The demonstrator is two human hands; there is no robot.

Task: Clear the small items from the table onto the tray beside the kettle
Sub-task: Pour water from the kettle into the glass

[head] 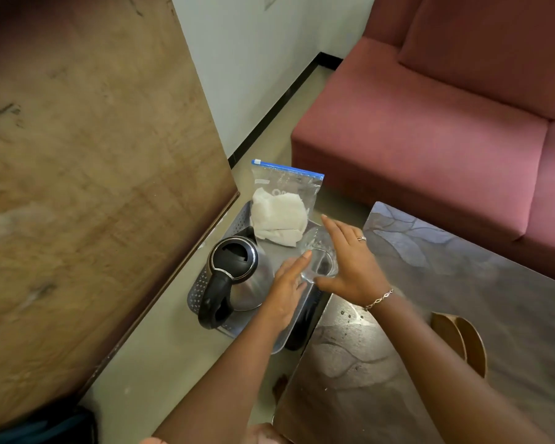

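Note:
A grey perforated tray (195, 294) lies on the floor left of the table. On it stand a steel kettle (237, 277) with a black lid and handle, a clear zip bag (289, 184) holding a white cloth (277, 219), and a clear glass (320, 267) at the tray's right side. My left hand (285, 286) reaches in from below with straight fingers, its fingertip touching the glass's left rim. My right hand (346, 261) is spread beside the glass's right side, thumb stretched under the rim, fingers straight. Neither hand curls round the glass.
A dark marbled table (446, 283) fills the right foreground, with a wooden piece (462, 341) on it. A pink sofa (430, 123) stands behind. A brown wooden panel (93, 155) rises at left. A black object (302, 325) lies at the tray's right edge.

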